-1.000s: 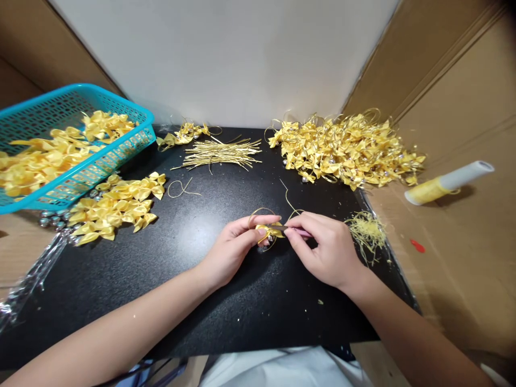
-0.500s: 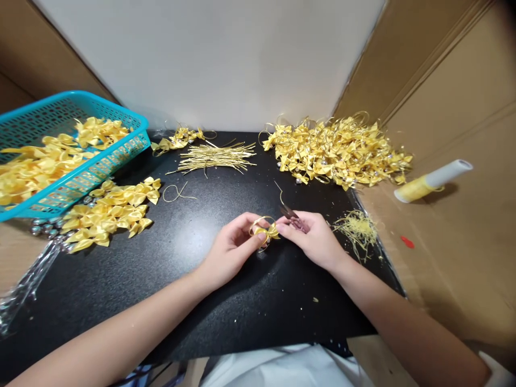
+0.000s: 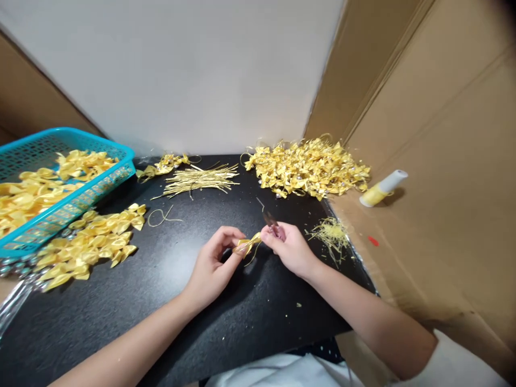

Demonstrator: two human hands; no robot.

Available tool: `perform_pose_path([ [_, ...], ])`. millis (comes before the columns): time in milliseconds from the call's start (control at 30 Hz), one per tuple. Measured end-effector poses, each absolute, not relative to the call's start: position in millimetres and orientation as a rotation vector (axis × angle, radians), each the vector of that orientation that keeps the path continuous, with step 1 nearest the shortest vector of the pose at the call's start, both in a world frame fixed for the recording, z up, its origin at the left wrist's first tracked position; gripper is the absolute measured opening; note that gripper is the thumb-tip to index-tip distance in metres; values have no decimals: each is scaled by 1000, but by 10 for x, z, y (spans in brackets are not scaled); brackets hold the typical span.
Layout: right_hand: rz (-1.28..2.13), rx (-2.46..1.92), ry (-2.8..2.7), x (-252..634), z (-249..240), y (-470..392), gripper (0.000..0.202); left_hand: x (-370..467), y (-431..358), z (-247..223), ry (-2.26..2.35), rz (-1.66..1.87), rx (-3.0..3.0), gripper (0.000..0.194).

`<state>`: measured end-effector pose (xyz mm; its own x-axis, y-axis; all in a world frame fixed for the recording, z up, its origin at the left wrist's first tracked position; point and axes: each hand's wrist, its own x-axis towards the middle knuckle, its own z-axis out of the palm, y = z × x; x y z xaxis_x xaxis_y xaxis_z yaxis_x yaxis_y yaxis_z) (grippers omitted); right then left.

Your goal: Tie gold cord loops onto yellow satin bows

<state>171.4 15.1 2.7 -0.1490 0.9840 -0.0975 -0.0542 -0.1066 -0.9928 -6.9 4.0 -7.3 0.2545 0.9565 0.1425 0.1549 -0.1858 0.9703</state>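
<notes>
My left hand (image 3: 213, 266) pinches a yellow ribbon bow (image 3: 250, 244) between thumb and fingers, low over the black table (image 3: 169, 301). A thin gold cord hangs in a loop beneath the bow. In my right hand (image 3: 293, 253) lies a pair of small scissors (image 3: 276, 227) with purplish handles, their dark blades pointing away from me. That hand's thumb and forefinger meet at the bow's right end; whether they grip it I cannot tell. A thin strand sticks out beyond the blades.
A turquoise basket (image 3: 128, 159) of yellow bows stands at left, with loose bows (image 3: 97, 244) beside it. Gold cords (image 3: 201, 180) lie at the back. Finished-looking bows with cord loops (image 3: 308, 169) form a heap at back right. Thread scraps (image 3: 330, 234) and a wound tube (image 3: 382, 188) are at right.
The view has shifted, so everything sits further left and lower. The bow has turned in my left hand, and its cord loop now hangs below instead of standing above.
</notes>
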Motion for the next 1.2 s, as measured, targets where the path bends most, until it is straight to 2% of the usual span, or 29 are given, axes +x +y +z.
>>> perform_pose_path([
  [133,1484,-1242,-1103,1703,8,162,30,-84,91,-116,1097,967,1603,19],
  [267,1365,-1307,-956,1907,194,450,32,-95,123,-153,1148,998,1740,34],
  [400,1109,-1303,-862,2395,557,1024,36,-112,134,-165,1184,986,1815,31],
  [500,1016,-1351,-888,2649,621,1227,39,-130,129,-148,1224,953,1908,27],
  [633,969,-1444,-1056,2722,350,932,39,-141,121,-107,1247,937,2057,17],
  [767,733,-1558,-1231,2936,155,430,36,-134,131,-96,1205,910,2173,10],
  [1033,227,-1930,-1360,3796,93,-156,13,-109,167,-161,1154,874,2281,9],
  [1200,85,-2070,-1342,3968,-119,-294,15,-109,178,-165,1142,852,2298,10],
])
